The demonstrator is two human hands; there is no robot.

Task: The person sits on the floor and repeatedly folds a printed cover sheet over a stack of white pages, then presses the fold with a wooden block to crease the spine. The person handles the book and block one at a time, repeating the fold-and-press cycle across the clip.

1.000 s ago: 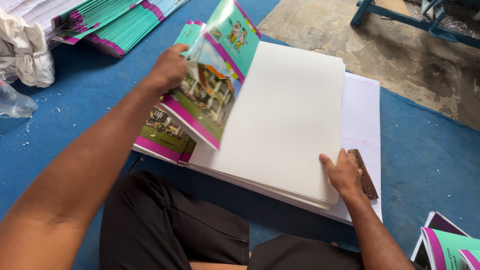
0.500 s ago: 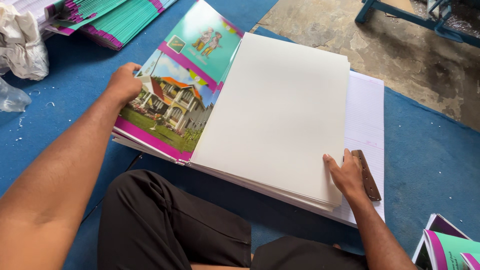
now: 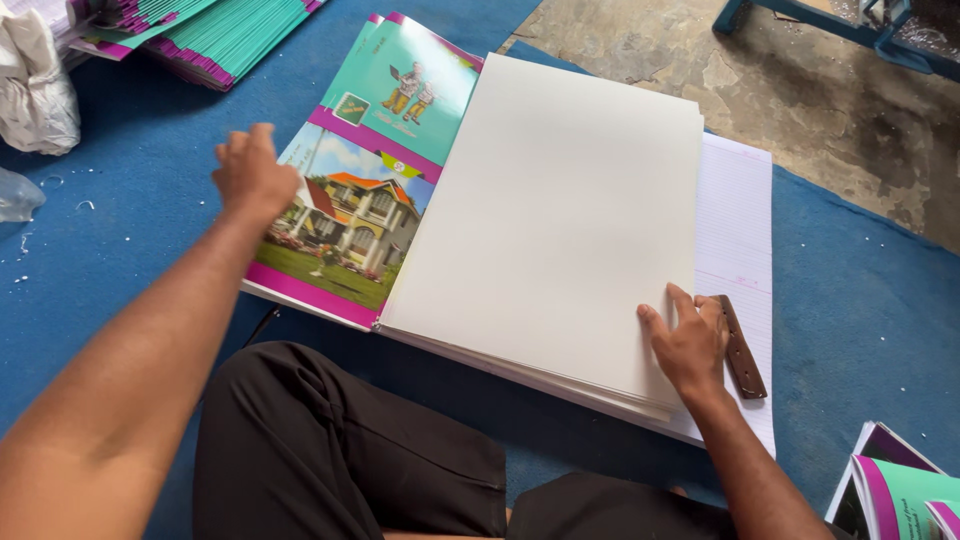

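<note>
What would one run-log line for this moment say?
left hand: flat on printed cover | right hand: pressing blank sheet stack corner | wooden ruler: beside right hand

I read this as a small book-binding or print-finishing workshop, worked from the floor. I see a blue mat (image 3: pixel 120 250) spread over rough, stained concrete (image 3: pixel 800 110). A thick stack of blank white sheets (image 3: pixel 560 230) lies beside a pile of printed covers (image 3: pixel 360 200) showing a house, with ruled paper (image 3: pixel 735 230) underneath. More finished booklets in teal and pink are heaped at the far left (image 3: pixel 220 35) and near right (image 3: pixel 900 490). A blue metal frame (image 3: pixel 830 25) stands on the concrete.
</note>
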